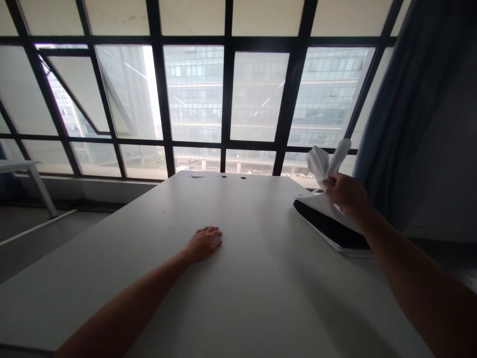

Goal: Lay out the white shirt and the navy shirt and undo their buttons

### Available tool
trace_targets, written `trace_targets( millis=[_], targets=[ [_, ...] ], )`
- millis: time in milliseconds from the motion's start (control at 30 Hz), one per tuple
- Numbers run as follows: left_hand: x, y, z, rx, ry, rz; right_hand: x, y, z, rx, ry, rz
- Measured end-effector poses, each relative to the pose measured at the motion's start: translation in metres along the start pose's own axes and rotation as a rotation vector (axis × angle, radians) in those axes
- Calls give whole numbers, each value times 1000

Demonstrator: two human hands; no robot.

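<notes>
My left hand [204, 243] lies flat on the white table [208, 288], palm down with fingers stretched out, holding nothing. My right hand [345, 193] is raised at the table's right edge, fingers closed on a crumpled white paper [325, 161] whose ends stick up above my knuckles. Just beneath that hand sits a stack with a white sheet [316, 203] on top of a black pad or folder [331, 227].
A large black-framed window [227, 99] fills the far side, with an office building outside. A blue-grey curtain [406, 109] hangs at the right. Another white table's corner [18, 166] shows at far left. Small scraps [197, 174] lie at the table's far edge.
</notes>
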State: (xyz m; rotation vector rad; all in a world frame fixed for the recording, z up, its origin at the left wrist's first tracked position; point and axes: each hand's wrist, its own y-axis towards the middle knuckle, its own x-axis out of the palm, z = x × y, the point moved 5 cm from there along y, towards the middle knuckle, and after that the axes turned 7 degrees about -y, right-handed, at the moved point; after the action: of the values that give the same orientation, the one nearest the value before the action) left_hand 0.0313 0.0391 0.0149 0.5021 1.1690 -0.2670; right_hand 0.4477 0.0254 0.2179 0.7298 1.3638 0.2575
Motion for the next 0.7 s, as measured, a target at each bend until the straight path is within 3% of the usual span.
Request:
trace_targets(
  millis=[100, 233, 300, 333, 400, 500, 567, 633, 700],
  targets=[
    [1, 2, 4, -14, -13, -5, -11, -34, -67, -146, 214, -88],
    [-1, 7, 14, -44, -103, -20, 20, -105, -155, -425, 529, -441],
    [-4, 11, 20, -92, -184, -37, 35, -136, -181, -698, 611, -613],
    [-6, 12, 23, -120, -227, -50, 42, -145, -184, -770, 619, -687],
    [-6, 15, 28, -166, -297, -81, 52, -142, -168, -712, 572, -663],
    [-1, 20, 37, -174, -324, -103, 69, -115, -110, -342, 281, -436],
    [7, 24, 47, -153, -313, -89, 86, -109, -73, -165, 90, -432],
    [18, 32, 59, -150, -326, -75, 106, -113, -53, -134, 48, -514],
    [26, 42, 72, -167, -384, -22, 119, -119, -50, -190, 120, -532]
  ],
)
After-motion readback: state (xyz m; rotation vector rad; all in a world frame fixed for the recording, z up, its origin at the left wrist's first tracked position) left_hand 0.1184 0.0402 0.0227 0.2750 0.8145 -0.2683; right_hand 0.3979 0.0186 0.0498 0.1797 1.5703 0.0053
